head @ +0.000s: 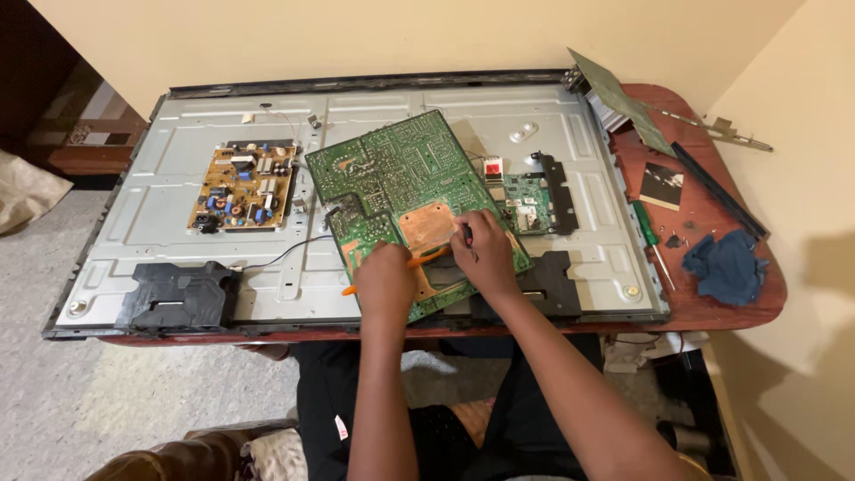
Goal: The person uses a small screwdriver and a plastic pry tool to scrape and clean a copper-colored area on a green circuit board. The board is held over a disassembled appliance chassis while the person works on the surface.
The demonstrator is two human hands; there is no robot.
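My left hand (385, 278) is closed around an orange tool (419, 261), my right hand (482, 249) pinches something small on the green circuit board (405, 191), lying mid-panel near the front edge. It looks light, stiff and fragile; I'd grip its edges.

Both forearms are bare to the elbow, and dark clothing covers the lap below.

large green circuit board (401, 183) with copper patch, lying tilted on grey metal panel, near front edge; orange-handled tool (419, 261) flat across board's lower part, partly hidden under hands
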